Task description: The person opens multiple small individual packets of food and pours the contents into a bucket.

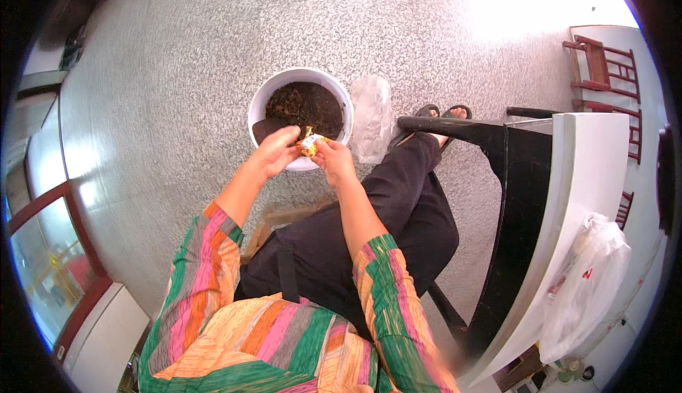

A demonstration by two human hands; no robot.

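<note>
A small, crinkled orange-and-white foil packet (308, 145) is pinched in the fingers of my right hand (337, 161), above the near rim of a white bucket (256, 97). Close against the packet's left side is my left hand (277, 150), slightly blurred; whether its fingers grip the packet I cannot tell. Dark brown soil-like material (309, 102) fills the lower part of the bucket. At the bucket's left, behind my left hand, lies a dark, rounded object (266, 127), partly hidden.
A clear plastic bag (371, 118) stands right of the bucket on the speckled floor (213, 36). Further right is a black-legged table (525, 190) with a white top, bearing a white plastic bag (586, 291). A wooden stool (261, 233) shows beneath my legs; wooden chairs (599, 65) stand far right.
</note>
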